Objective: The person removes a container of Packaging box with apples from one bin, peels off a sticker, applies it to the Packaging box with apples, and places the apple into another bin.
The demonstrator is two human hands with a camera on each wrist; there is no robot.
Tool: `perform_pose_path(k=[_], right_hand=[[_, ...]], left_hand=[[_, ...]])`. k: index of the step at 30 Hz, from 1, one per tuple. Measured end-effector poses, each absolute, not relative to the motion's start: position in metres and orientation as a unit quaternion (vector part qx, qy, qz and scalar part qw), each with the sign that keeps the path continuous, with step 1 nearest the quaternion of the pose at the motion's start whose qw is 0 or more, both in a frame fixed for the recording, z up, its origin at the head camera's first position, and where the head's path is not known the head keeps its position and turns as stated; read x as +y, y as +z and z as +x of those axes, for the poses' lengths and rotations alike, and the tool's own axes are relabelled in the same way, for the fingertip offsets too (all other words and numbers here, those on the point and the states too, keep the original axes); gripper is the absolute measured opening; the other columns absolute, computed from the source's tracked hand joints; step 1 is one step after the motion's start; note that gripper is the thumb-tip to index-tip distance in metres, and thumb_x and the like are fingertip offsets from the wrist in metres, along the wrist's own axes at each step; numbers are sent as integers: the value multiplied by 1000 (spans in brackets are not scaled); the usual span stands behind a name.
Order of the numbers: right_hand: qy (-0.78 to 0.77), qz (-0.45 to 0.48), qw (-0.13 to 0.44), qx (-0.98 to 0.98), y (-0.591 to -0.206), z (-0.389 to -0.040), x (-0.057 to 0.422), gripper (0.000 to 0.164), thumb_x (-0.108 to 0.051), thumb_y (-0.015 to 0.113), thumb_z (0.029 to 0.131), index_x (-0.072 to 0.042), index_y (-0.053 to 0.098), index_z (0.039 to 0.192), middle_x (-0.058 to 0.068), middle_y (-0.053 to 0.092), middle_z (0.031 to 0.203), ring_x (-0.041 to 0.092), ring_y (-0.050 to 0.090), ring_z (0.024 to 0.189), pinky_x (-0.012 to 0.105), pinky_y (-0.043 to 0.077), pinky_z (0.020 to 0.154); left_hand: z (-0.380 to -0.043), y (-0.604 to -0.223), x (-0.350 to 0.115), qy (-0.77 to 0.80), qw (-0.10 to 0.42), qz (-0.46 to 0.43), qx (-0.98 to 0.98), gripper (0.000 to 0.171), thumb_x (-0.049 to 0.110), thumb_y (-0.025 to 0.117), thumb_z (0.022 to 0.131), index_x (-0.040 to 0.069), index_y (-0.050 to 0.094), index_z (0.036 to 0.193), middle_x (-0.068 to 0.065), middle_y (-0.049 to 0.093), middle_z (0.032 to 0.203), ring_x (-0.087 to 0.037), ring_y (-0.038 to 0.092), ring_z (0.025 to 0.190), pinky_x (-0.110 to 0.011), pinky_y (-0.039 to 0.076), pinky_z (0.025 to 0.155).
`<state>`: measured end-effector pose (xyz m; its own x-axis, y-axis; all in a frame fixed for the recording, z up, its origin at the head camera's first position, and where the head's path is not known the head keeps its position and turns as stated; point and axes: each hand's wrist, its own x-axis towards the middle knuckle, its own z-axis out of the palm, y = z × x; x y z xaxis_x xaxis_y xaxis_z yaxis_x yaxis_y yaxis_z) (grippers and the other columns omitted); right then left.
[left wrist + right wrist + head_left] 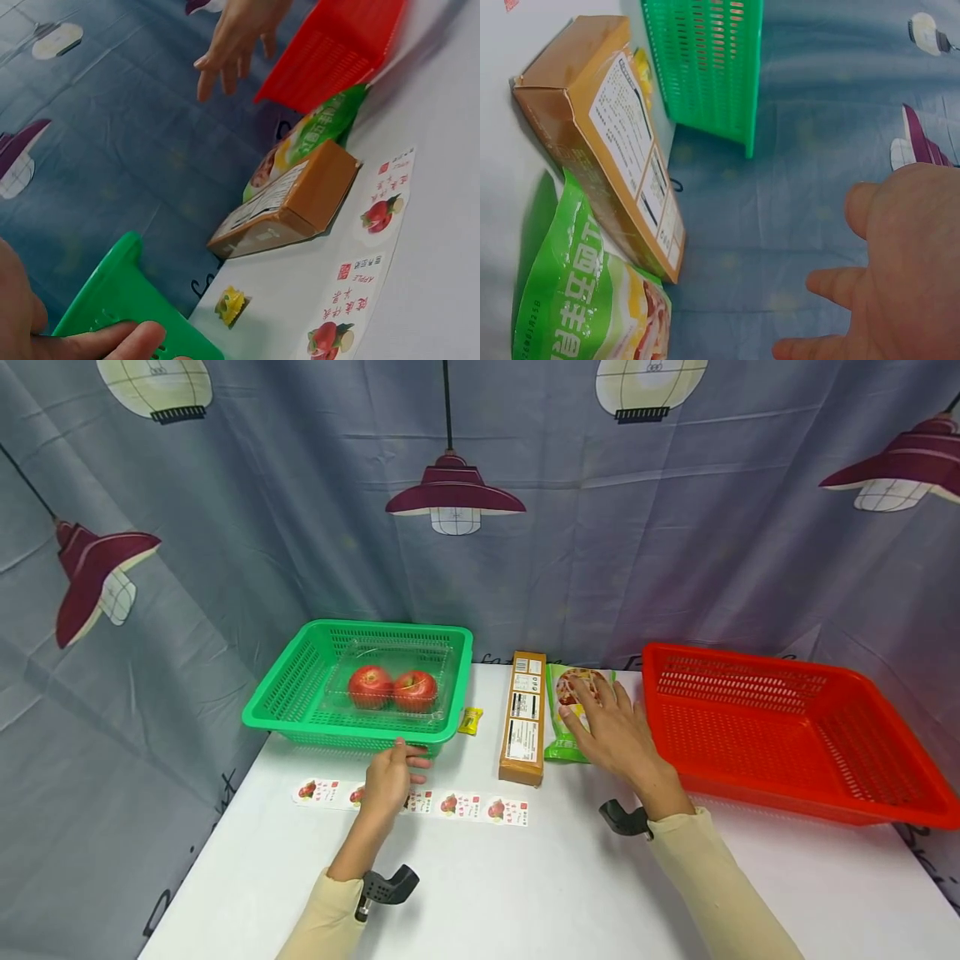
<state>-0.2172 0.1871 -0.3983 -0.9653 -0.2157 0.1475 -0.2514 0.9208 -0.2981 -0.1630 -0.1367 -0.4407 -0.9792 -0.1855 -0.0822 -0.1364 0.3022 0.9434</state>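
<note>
My left hand (pixel 390 777) is at the near wall of the green basket (pixel 300 732), its fingertips right at the plastic and the fingers loosely extended. Inside the basket two red apples (pixel 371 687) sit under a clear plastic container (pixel 431 652). With fingers spread, my right hand (pixel 615 731) hovers over a green food bag (pixel 561 749) and holds nothing. Just left of that bag lies a long brown box (pixel 523 718) with white labels. The right wrist view shows the bag (pixel 577 285) below the open palm.
A red basket (pixel 757 785) stands on the right. A small yellow packet (pixel 470 721) lies between the green basket and the box. A strip of apple stickers (pixel 465 806) runs along the white table (pixel 517 893). A grey curtain (pixel 555 560) hangs behind.
</note>
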Motion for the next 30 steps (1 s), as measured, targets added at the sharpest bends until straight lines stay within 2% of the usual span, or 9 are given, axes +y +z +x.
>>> perform_pose_path(k=[4, 8, 15, 22, 30], right_hand=[[163, 121, 55, -978, -399, -217, 185, 67, -54, 39, 100, -14, 30, 154, 24, 24, 155, 49, 16, 140, 73, 12, 105], [163, 123, 59, -977, -399, -217, 183, 66, -52, 40, 101, -13, 32, 154, 24, 25, 154, 49, 15, 141, 73, 11, 105], [154, 136, 61, -977, -395, -222, 175, 66, -51, 41, 101, -15, 29, 155, 24, 22, 156, 48, 14, 142, 72, 13, 105], [154, 168, 79, -970, -390, -228, 157, 65, -50, 41, 101, -14, 31, 154, 24, 26, 154, 48, 16, 142, 66, 9, 110], [168, 178, 44, -969, -383, -231, 131, 63, -51, 38, 102, -19, 28, 156, 24, 23, 156, 50, 13, 142, 69, 9, 108]], left_hand=[[-167, -443, -143, -596, 17, 126, -793, 54, 32, 26, 109, -4, 67, 106, -16, 72, 94, -31, 69, 82, -40, 49, 66], [-171, -442, -147, -608, 15, 141, -781, 52, 32, 29, 109, -3, 67, 100, -20, 70, 96, -27, 69, 81, -40, 48, 66], [-177, -439, -149, -634, 0, 143, -760, 51, 31, 29, 109, -4, 67, 109, -13, 66, 92, -20, 66, 76, -36, 46, 64], [-176, -441, -149, -638, 5, 150, -756, 51, 30, 31, 109, -5, 67, 108, -19, 65, 94, -17, 65, 72, -33, 45, 62], [-174, -443, -150, -639, 7, 148, -755, 51, 31, 31, 109, -4, 68, 108, -18, 64, 93, -19, 66, 74, -33, 44, 61]])
